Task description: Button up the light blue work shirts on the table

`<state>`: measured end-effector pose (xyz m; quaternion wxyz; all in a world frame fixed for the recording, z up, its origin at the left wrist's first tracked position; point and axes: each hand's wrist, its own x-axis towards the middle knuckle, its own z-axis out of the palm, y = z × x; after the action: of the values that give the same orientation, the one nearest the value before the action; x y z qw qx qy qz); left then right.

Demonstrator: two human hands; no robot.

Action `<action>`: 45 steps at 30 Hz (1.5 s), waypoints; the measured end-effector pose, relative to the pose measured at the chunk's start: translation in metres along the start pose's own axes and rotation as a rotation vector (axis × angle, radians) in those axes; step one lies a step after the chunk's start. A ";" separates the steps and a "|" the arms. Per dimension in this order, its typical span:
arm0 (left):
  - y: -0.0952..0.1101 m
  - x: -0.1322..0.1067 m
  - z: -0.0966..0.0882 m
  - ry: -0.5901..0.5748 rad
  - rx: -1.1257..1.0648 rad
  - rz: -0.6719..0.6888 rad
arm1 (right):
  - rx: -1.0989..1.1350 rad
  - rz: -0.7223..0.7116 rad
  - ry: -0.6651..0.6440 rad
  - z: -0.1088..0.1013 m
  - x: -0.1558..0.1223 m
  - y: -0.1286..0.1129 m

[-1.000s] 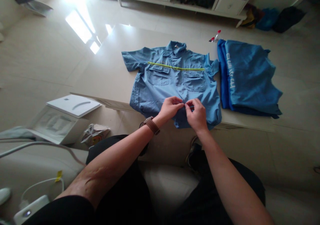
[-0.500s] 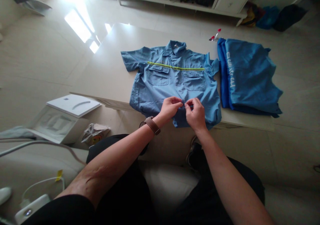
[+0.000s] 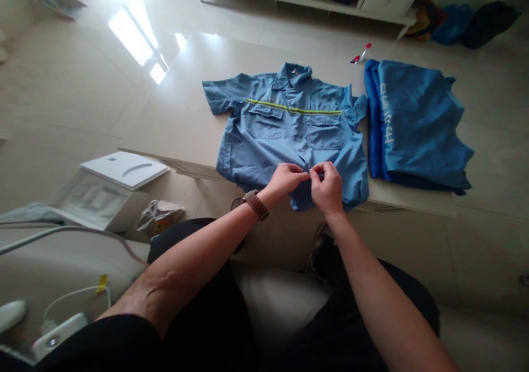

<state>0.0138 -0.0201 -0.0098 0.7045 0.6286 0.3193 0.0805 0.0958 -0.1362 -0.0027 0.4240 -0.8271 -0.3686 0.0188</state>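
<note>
Fingers: the fingertips (image 3: 305, 174) of both hands are pinched together at the shirt's front opening, almost meeting; whether a button lies between them is hidden.
Left hand: the left hand (image 3: 286, 180), with a brown leather watch (image 3: 256, 205) on its wrist, pinches the placket from the left of the frame.
Right hand: the right hand (image 3: 326, 189) pinches the placket just beside it, its fingers curled downward.
Work in hand: both hands are working at the lower placket, which looks like buttoning.
Shirt: the blue short-sleeved work shirt (image 3: 289, 127), with a yellow stripe across its chest, lies face up at frame centre; its lower hem hangs over the near table edge.
Table: a pale table (image 3: 185, 102) bears it.
Beside it: a folded blue garment (image 3: 417, 124) lies just right of the shirt, and a small red-and-white clip (image 3: 360, 54) lies above that.
In the way: nothing lies over the placket; the hands themselves hide the closure.
Lower left: a white box (image 3: 124, 169) and a crumpled bag (image 3: 161, 217) sit on the floor.
</note>
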 end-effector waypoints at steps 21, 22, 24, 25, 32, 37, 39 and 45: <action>0.014 0.000 -0.016 -0.080 0.460 0.277 | 0.205 0.215 -0.060 0.004 0.007 0.005; 0.015 0.001 -0.017 -0.091 0.473 0.279 | 0.224 0.238 -0.071 0.004 0.007 0.007; 0.017 0.000 -0.018 -0.125 0.485 0.266 | 0.265 0.301 -0.109 0.004 0.008 0.011; 0.018 0.000 -0.018 -0.146 0.489 0.256 | 0.283 0.342 -0.132 0.004 0.009 0.014; 0.023 -0.006 -0.020 -0.273 0.563 0.182 | 0.219 0.514 -0.297 0.001 0.011 0.024; 0.013 -0.007 -0.021 -0.379 0.644 0.133 | 0.031 0.253 -0.190 0.002 0.007 0.018; 0.009 -0.006 -0.020 -0.436 0.673 0.105 | -0.022 0.214 -0.226 0.005 0.004 0.019; 0.014 -0.009 -0.017 -0.590 0.822 0.045 | -0.139 0.219 -0.350 0.010 -0.001 0.019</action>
<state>0.0011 -0.0079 0.0063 0.4571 0.8568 0.0983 -0.2175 0.1027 -0.1370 -0.0234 0.2908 -0.8736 -0.3449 0.1825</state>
